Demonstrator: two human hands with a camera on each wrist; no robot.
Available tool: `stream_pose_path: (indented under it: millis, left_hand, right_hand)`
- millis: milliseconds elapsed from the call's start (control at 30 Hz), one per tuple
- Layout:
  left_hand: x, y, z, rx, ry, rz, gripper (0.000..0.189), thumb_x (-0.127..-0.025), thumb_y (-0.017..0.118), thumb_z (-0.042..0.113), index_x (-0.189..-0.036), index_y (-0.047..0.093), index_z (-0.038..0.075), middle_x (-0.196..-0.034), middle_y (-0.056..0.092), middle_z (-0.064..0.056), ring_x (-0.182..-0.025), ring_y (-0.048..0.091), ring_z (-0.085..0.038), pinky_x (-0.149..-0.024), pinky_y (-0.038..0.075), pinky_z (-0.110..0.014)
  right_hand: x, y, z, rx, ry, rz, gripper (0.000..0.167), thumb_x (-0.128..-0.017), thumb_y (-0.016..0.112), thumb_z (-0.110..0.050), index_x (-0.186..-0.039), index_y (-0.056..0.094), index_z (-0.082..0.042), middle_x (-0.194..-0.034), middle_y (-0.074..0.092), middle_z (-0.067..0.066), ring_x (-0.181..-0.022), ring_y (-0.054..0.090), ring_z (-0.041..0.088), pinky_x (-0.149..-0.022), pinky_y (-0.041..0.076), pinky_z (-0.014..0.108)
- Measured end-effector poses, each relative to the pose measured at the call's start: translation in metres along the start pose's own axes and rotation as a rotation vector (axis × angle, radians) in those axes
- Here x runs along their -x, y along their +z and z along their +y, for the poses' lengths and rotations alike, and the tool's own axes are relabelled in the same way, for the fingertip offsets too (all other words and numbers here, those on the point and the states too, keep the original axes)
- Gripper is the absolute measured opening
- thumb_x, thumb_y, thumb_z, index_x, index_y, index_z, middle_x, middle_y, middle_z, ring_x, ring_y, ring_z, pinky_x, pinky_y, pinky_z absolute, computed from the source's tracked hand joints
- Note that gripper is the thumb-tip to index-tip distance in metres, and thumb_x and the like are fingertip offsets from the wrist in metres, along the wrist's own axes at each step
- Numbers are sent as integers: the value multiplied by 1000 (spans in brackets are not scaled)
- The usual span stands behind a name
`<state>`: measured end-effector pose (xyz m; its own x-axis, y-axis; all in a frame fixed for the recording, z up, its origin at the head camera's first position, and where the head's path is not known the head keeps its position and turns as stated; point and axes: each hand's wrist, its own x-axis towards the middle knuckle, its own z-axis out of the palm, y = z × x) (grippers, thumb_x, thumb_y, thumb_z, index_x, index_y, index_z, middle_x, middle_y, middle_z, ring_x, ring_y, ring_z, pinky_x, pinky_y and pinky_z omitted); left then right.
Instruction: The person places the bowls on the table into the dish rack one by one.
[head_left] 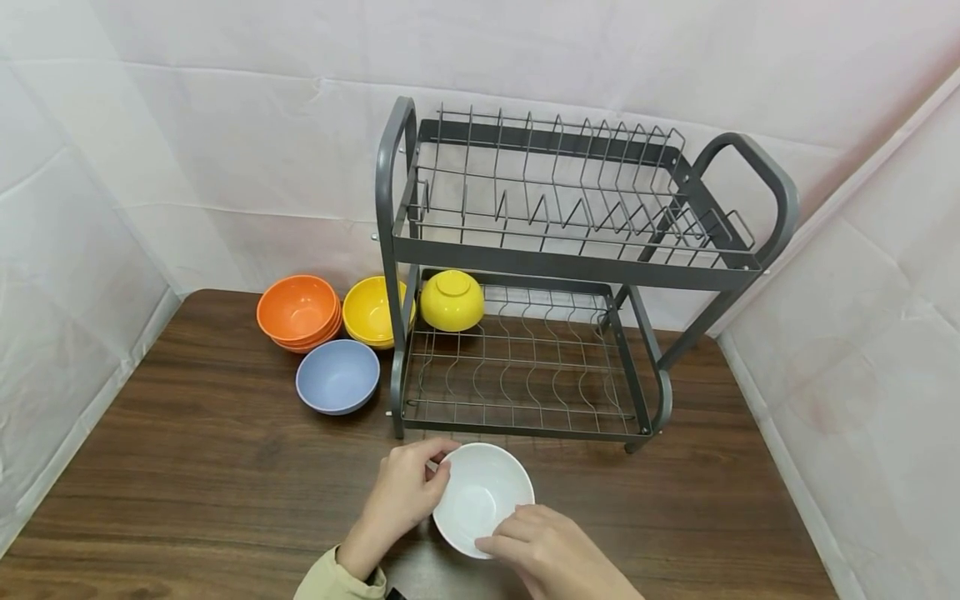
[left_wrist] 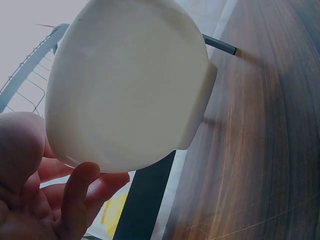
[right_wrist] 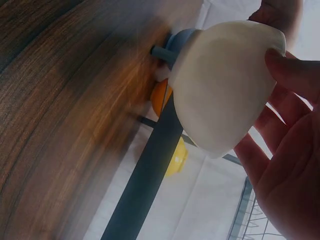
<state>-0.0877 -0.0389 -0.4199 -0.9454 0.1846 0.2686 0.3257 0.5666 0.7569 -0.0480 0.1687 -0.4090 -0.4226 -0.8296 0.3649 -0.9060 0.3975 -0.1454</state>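
Both hands hold a white bowl (head_left: 480, 498) over the front of the table, its mouth facing up. My left hand (head_left: 401, 487) pinches the bowl's left rim between thumb and fingers. On the right front rim, my right hand (head_left: 551, 550) grips with the thumb on the outside, as the right wrist view shows, and part of the rim is hidden behind it. The left wrist view shows the bowl's smooth outer wall (left_wrist: 125, 85) and its foot, close over the wood.
Behind the bowl stands a two-tier grey dish rack (head_left: 573, 265). A yellow bowl (head_left: 452, 302) sits upside down on its lower tier, at the left. Left of the rack are stacked orange bowls (head_left: 297, 308), yellow bowls (head_left: 369, 312) and a blue bowl (head_left: 337, 377). White cloth walls (head_left: 225, 142) surround the table.
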Motion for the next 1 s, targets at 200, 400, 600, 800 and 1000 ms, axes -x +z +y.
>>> stream_pose_path:
  millis: [200, 400, 600, 800, 1000]
  left_hand:
    - [-1, -1, 0, -10, -7, -1, 20, -75, 59, 0, -91, 69, 6, -75, 67, -4, -56, 56, -4, -51, 43, -16]
    - [-1, 0, -2, -7, -7, 6, 20, -74, 59, -1, -90, 69, 7, -72, 66, -3, -53, 53, -2, -49, 42, -16]
    - [-3, -3, -3, 6, -38, -16, 20, -76, 59, 0, -92, 69, 7, -73, 66, -3, -54, 52, 0, -49, 42, -15]
    - [-4, -5, -3, 51, -22, -28, 20, -80, 59, 2, -98, 66, 6, -77, 66, -2, -61, 58, -5, -56, 47, -18]
    - [-7, -9, -3, 136, -11, 52, 20, -85, 58, 7, -105, 63, 4, -86, 66, -5, -75, 62, -13, -63, 50, -20]
  right_hand:
    - [-2, 0, 1, 48, -43, 7, 40, -57, 70, -2, -92, 66, -19, -77, 58, -12, -70, 51, 2, -74, 41, 20]
    - [-4, -1, 1, 60, -59, 53, 41, -52, 64, 2, -88, 63, -19, -75, 55, -13, -68, 48, 3, -71, 38, 19]
    - [-7, 1, 3, 130, -96, 128, 32, -62, 49, 0, -85, 61, -19, -72, 52, -11, -66, 46, 5, -70, 38, 20]
    - [-9, 0, 4, 159, -95, 183, 31, -64, 45, 1, -83, 62, -17, -71, 54, -11, -67, 47, 6, -70, 39, 21]
    - [-9, -5, 7, 130, -50, 220, 34, -59, 50, 2, -84, 65, -16, -76, 61, -10, -73, 54, 7, -71, 41, 24]
